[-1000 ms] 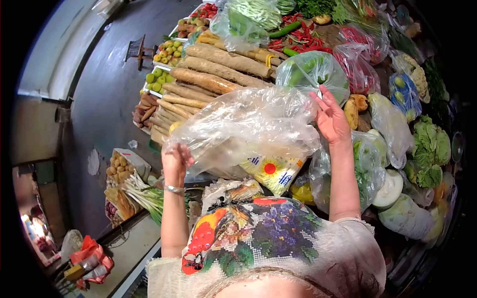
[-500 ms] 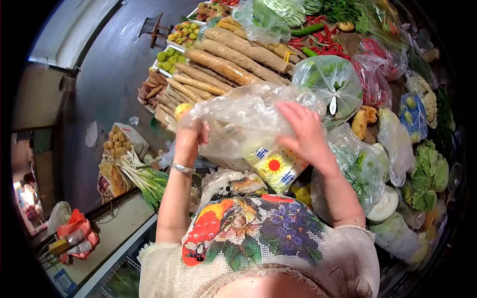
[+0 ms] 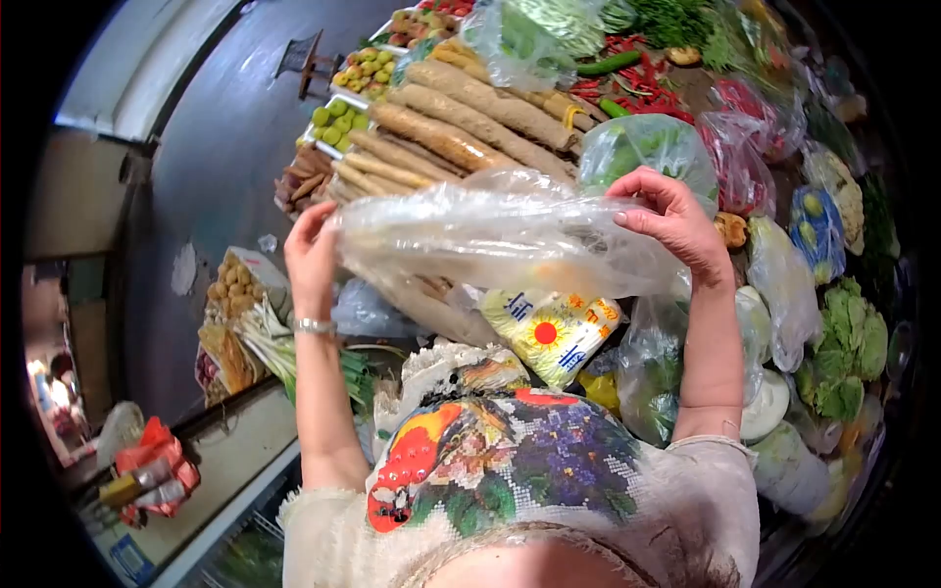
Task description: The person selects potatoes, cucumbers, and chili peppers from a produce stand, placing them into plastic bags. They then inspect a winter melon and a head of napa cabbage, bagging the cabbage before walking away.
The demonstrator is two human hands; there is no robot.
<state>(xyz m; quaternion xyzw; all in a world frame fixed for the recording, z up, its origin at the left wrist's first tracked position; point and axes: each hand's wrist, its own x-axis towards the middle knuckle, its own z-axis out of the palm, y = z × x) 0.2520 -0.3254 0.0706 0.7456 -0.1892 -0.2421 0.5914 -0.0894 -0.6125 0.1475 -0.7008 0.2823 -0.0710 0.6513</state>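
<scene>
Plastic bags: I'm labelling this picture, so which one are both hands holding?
The large clear bag, spread between the left hand and right hand; the others, like the red-sun bag below it, are in neither hand.

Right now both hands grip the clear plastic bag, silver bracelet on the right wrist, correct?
Wrong wrist: the head view shows the silver bracelet on the left. The left hand and right hand do grip the clear plastic bag.
</scene>
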